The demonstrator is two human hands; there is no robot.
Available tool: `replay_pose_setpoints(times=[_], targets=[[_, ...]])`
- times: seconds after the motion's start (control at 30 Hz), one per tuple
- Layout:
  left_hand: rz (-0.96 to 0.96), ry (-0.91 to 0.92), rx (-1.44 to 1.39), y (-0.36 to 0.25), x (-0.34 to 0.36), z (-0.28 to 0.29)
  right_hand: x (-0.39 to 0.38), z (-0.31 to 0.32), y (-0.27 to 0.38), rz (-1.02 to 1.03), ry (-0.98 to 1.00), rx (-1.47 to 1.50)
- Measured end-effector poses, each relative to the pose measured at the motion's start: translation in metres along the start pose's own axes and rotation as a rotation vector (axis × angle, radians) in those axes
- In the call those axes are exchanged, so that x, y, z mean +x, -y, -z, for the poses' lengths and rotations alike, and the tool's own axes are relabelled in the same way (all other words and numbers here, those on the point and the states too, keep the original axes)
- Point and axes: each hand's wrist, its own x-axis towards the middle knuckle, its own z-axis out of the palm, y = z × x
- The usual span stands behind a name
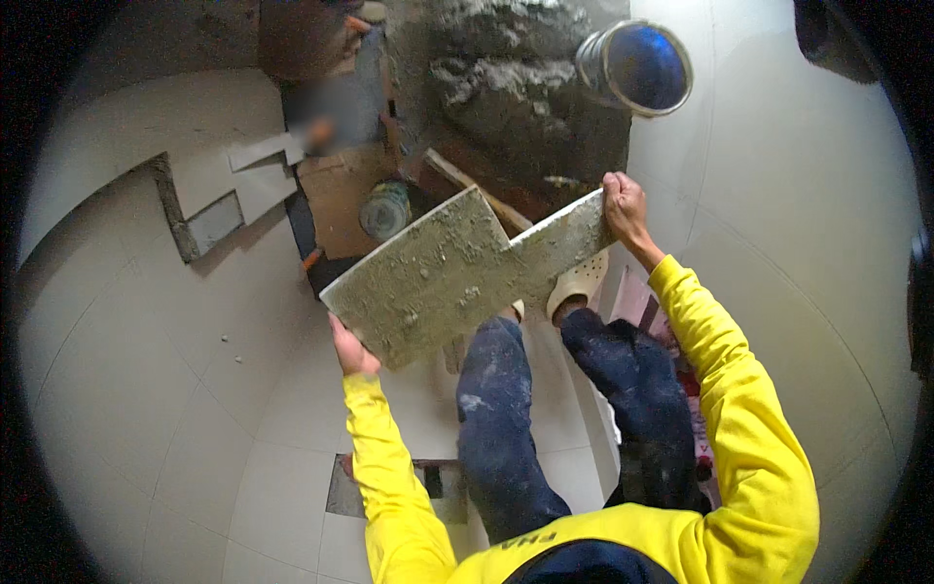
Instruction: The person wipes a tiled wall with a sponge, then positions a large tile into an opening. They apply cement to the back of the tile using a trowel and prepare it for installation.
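Observation:
I hold a cut, L-shaped tile [457,273] in front of me with its mortar-coated grey back facing up. My left hand [350,352] grips its lower left edge. My right hand [624,208] grips its upper right corner. The tile hangs tilted above my legs in dark trousers and a pale shoe [576,284]. Beyond it lies a patch of rough grey mortar bed [516,88] where no tile is laid.
A grey pipe end [637,66] with a bluish opening sticks out at the top right. White tiles cover the wall and floor [165,380] around. A small round container [385,209] and cardboard lie on the floor ahead. Another person's blurred figure [321,107] is at the top.

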Motion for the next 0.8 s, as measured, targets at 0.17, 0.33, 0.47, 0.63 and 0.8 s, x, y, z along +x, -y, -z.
replay_pose_setpoints(times=[0.17, 0.33, 0.47, 0.63, 0.8], targets=[[0.081, 0.101, -0.040, 0.024, 0.066, 0.031, -0.028, -0.018, -0.023, 0.020, -0.034, 0.013], [0.027, 0.102, 0.069, 0.038, 0.068, 0.056, -0.069, -0.028, -0.034, -0.128, 0.106, 0.009], [0.091, 0.149, -0.006, 0.038, 0.099, 0.048, -0.061, -0.038, -0.046, -0.155, 0.152, -0.035], [0.084, 0.128, -0.029, 0.063, 0.136, 0.066, -0.051, -0.058, -0.049, -0.148, 0.114, -0.068], [0.024, 0.121, 0.018, 0.057, 0.167, 0.043, -0.043, -0.076, -0.078, -0.187, 0.089, 0.022]])
